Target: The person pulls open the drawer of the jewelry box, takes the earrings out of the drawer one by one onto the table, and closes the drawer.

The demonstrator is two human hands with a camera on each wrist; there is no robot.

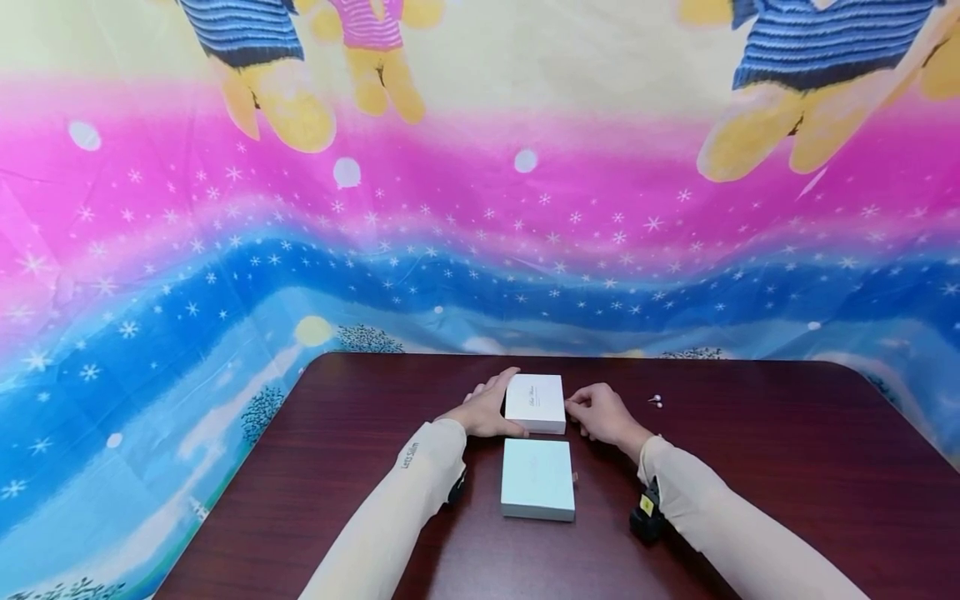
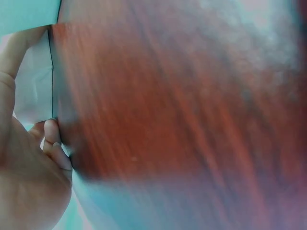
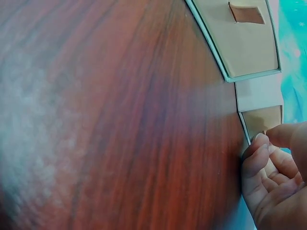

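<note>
A white box (image 1: 535, 404) with small print on its lid lies flat on the dark table. My left hand (image 1: 487, 408) grips it from the left, thumb along the near side and fingers toward the far side. At its right end, thumb and index finger of my right hand (image 1: 606, 414) pinch together. The right wrist view has these fingertips right at the tan drawer end (image 3: 261, 117) of the white box, mostly covering a small pull tab there. Nearer to me lies a pale mint box (image 1: 537, 479), its brown ribbon tab (image 3: 249, 14) sticking out on the right.
Two small pearl-like studs (image 1: 656, 401) lie on the table to the right of my right hand. The reddish-brown table (image 1: 360, 450) has rounded far corners. Behind it hangs a colourful printed cloth (image 1: 480, 217).
</note>
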